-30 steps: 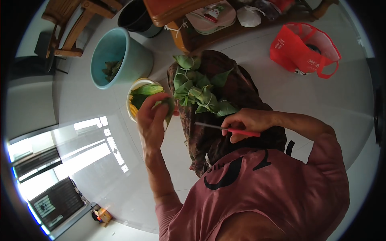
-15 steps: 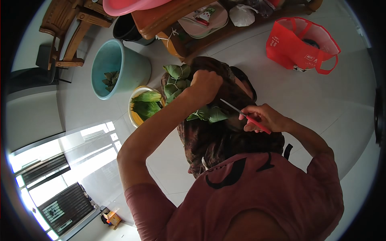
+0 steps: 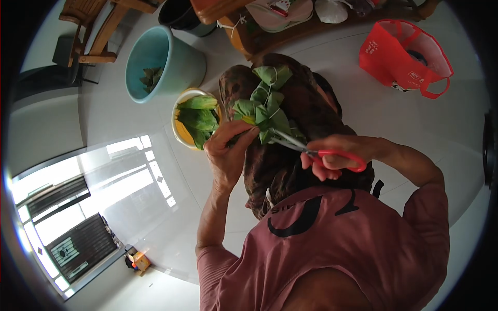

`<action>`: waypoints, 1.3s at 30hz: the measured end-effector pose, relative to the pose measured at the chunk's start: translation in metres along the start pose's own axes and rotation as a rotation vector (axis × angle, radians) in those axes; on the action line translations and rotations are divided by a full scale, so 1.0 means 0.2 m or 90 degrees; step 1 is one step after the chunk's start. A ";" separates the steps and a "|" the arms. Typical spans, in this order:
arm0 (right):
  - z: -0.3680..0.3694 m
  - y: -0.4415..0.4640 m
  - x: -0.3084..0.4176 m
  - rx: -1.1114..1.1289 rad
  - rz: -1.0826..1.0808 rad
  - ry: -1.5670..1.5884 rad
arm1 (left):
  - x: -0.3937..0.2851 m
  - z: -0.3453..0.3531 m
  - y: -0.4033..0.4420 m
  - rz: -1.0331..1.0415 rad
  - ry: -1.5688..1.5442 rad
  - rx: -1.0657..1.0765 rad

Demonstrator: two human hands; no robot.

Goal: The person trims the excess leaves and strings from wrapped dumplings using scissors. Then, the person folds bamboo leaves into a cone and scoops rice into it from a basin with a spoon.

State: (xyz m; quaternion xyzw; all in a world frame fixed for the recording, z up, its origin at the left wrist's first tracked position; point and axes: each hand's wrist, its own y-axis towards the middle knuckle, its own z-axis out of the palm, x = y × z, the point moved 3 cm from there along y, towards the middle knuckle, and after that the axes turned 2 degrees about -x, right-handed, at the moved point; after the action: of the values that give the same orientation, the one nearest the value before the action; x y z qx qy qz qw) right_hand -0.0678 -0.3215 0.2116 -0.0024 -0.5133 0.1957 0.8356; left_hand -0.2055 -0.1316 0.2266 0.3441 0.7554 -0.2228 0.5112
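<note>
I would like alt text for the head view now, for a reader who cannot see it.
A person's right hand holds red-handled scissors, blades near green leaf-wrapped bundles on dark patterned trousers, while the left hand bends at the bundles' edge. On the floor stand a container of leaves, a blue bucket and a red bag.

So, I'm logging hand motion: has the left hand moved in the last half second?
Yes: against the white-rimmed yellow container, the left hand has moved leftward and down the picture, ending closer to that container.
</note>
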 end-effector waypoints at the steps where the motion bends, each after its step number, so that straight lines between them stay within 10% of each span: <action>1: 0.03 0.02 -0.01 0.033 0.026 0.012 | 0.00 -0.01 -0.02 0.014 0.022 -0.009; 17: -0.02 0.18 -0.01 -0.060 0.095 0.102 | -0.09 -0.02 -0.04 0.258 0.151 0.019; 20: -0.04 0.13 0.02 -0.174 0.028 0.015 | 0.12 -0.13 -0.03 -0.127 -0.429 -0.085; 25: -0.24 0.04 0.03 -0.588 -0.180 -0.546 | 0.23 -0.01 -0.20 -0.336 -0.425 -0.060; 29: -0.26 0.17 0.02 -0.566 -0.177 -0.563 | 0.23 0.01 -0.18 -0.282 -0.047 0.026; 32: -0.28 0.24 0.01 -0.550 -0.295 -0.708 | 0.15 0.10 -0.21 0.103 0.303 -0.003; 39: -0.36 0.30 -0.03 -0.475 -0.235 -0.408 | 0.14 0.13 -0.05 0.140 0.194 -0.004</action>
State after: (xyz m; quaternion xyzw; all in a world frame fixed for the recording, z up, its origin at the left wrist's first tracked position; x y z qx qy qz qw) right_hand -0.0267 -0.2540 0.1603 -0.1491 -0.7697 -0.1599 0.5998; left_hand -0.2043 -0.1480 0.1904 0.4531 0.7826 -0.1085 0.4130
